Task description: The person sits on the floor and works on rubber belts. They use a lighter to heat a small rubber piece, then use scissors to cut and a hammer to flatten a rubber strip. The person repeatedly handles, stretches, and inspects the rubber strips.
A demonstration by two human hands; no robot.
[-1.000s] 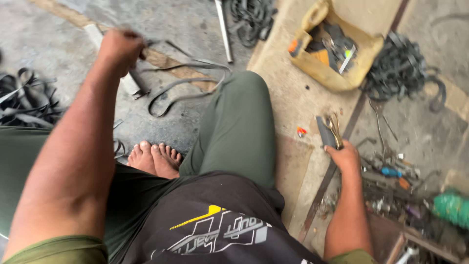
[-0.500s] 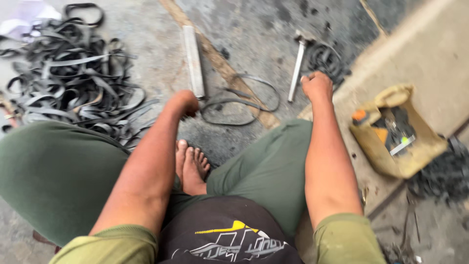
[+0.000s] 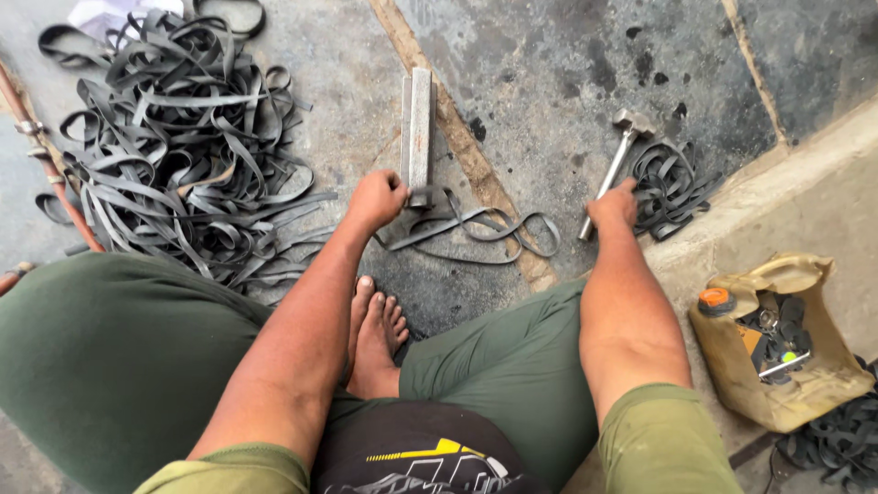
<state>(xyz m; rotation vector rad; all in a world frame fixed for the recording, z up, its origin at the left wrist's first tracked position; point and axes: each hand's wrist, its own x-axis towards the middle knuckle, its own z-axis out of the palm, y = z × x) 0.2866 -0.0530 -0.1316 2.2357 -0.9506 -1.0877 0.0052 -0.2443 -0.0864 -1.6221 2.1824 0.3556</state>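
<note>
I sit cross-legged on a concrete floor, bare feet tucked in. My left hand [image 3: 377, 199] is closed around the near end of a grey metal bar [image 3: 418, 128] that lies pointing away from me, with looping black rubber strips [image 3: 476, 229] under and beside it. My right hand [image 3: 613, 206] grips the handle of a metal hammer [image 3: 620, 154], whose head rests on the floor farther out. A small bundle of black rubber bands [image 3: 672, 183] lies just right of the hammer.
A large tangled heap of black rubber strips [image 3: 183, 146] covers the floor at left, beside a rusty rod [image 3: 50, 169]. At right, past a raised concrete kerb [image 3: 777, 183], stands a cut-open tan plastic container [image 3: 777, 348] holding small tools. More rubber [image 3: 837, 448] lies at bottom right.
My view swung left from the tool container side. My right hand came off the floor clutter and reached the hammer handle; my left hand settled on the bar's near end.
</note>
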